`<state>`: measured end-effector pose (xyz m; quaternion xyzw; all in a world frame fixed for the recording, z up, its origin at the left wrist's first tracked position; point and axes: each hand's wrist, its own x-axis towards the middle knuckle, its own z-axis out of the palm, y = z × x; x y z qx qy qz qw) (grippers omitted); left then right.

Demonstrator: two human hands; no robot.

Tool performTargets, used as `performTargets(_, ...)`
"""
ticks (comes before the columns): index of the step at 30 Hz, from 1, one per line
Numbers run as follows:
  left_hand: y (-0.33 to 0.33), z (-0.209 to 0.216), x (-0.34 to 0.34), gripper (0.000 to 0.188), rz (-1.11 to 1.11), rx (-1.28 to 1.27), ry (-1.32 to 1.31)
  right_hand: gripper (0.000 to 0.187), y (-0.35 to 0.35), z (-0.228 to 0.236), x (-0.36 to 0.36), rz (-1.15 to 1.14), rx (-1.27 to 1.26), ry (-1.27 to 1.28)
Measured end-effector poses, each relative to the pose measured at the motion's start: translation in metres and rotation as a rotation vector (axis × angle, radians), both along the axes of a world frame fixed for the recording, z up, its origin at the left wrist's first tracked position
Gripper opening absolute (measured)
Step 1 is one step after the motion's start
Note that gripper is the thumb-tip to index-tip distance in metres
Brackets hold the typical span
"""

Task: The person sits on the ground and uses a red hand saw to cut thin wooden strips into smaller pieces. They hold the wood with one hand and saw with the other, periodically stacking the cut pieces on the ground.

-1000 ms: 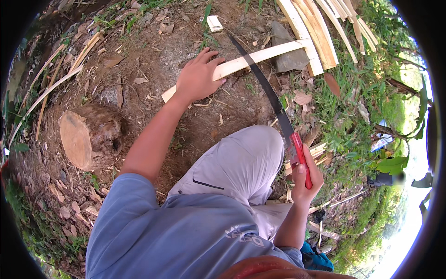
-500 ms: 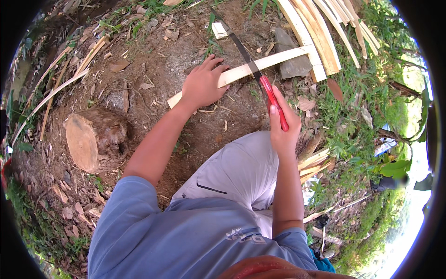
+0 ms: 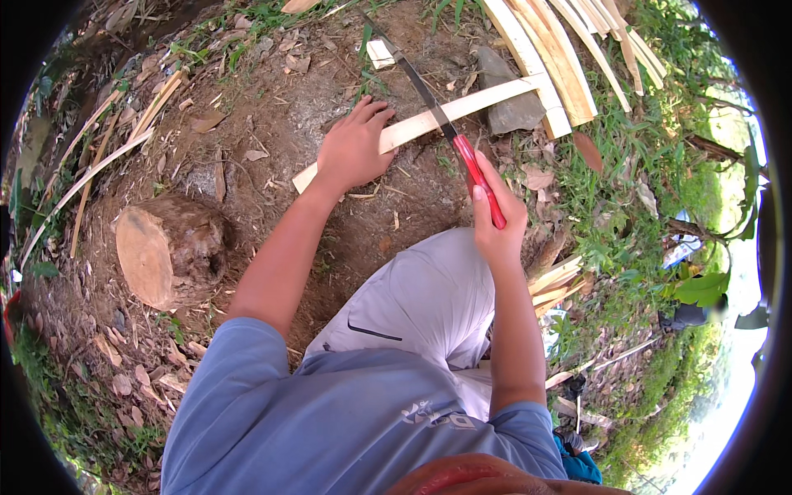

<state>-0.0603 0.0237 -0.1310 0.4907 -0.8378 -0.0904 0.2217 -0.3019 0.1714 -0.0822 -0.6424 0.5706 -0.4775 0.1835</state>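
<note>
A pale wooden strip (image 3: 487, 101) lies slantwise ahead of me, its right end over a grey stone (image 3: 516, 114) and against the end of a longer board. My left hand (image 3: 355, 148) grips the strip near its left end, thumb on the near side and fingers over the far side. In my right hand (image 3: 502, 216) is a saw (image 3: 421, 87) with a red handle and a long, narrow, dark blade. The blade crosses the strip to the right of my left hand, its tip pointing away to the far left. Its teeth are too small to make out.
Several long boards (image 3: 551, 49) lie at the far right. A cut log (image 3: 169, 252) rests on the soil at left, with thin wood strips (image 3: 107, 165) beyond it. A small pale wood block (image 3: 380, 54) sits near the blade. Split wood (image 3: 557, 285) lies beside my right forearm.
The saw has drawn back slightly toward me across the strip. My left hand stays on the strip, and the whole view has shifted a little.
</note>
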Motion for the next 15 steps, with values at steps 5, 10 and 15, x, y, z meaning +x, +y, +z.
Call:
performTargets(5, -0.002, -0.001, -0.002, 0.065, -0.017, 0.002, 0.024, 0.046, 0.052, 0.001, -0.019, -0.041, 0.063, -0.017)
performTargets(10, -0.001, 0.002, -0.001, 0.066, -0.009, 0.025, 0.004, 0.047, 0.107, 0.01, -0.033, -0.092, 0.152, 0.027)
performTargets(15, -0.003, -0.001, 0.001, 0.069, -0.027, 0.045, -0.021, 0.048, 0.149, 0.02, -0.038, -0.093, 0.186, 0.058)
